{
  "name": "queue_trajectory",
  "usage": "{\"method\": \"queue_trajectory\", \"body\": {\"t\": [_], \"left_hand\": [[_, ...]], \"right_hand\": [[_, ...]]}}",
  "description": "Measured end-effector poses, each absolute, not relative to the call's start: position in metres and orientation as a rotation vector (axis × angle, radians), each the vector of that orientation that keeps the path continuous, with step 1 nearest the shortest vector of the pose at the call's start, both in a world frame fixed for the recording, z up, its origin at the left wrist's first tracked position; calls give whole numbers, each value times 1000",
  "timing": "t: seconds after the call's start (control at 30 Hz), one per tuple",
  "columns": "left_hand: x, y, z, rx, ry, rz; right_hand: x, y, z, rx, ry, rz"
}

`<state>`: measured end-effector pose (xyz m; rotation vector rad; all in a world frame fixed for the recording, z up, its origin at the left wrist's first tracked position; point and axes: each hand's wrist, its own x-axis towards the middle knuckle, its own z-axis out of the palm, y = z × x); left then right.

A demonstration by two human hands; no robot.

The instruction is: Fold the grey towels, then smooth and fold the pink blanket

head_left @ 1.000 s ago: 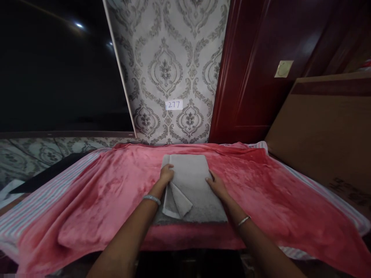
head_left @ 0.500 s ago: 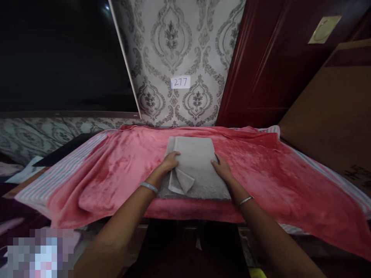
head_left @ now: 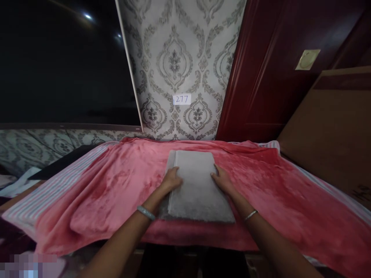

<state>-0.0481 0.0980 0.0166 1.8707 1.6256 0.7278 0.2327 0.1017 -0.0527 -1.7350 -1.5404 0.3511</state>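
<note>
Grey cloth (head_left: 194, 189), folded into a neat oblong, is lying on a red-pink blanket (head_left: 116, 189) at the near middle of the scene. The person's left hand (head_left: 172, 180) is resting over its left edge, while the right hand (head_left: 222, 180) is touching its right edge, the thumb lying on top. The hands are staying apart from each other, on opposite sides of the cloth; whether either is clamping it, one cannot tell. Beyond, on the patterned wallpaper (head_left: 174, 58), a white label (head_left: 182, 99) is showing "277" in handwritten blue figures. At far left, a black screen (head_left: 63, 73) is bearing small marks on its lower frame, too tiny to read. To the right, a cardboard box (head_left: 330, 131) is displaying dark lettering, too blurred to make out. A striped sheet (head_left: 55, 177) is peeping out beneath the blanket at left.
</note>
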Motion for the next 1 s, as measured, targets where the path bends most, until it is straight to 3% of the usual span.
{"method": "queue_trajectory", "body": {"t": [0.53,0.77,1.0], "left_hand": [[-13,157,23,1963,1893,718],[12,166,39,2465,1795,660],[19,188,9,2465,1736,316]], "right_hand": [[231,142,-67,-1664,-1408,170],[198,160,-15,-1881,-1757,-101],[162,166,-4,-2057,-2005,8]]}}
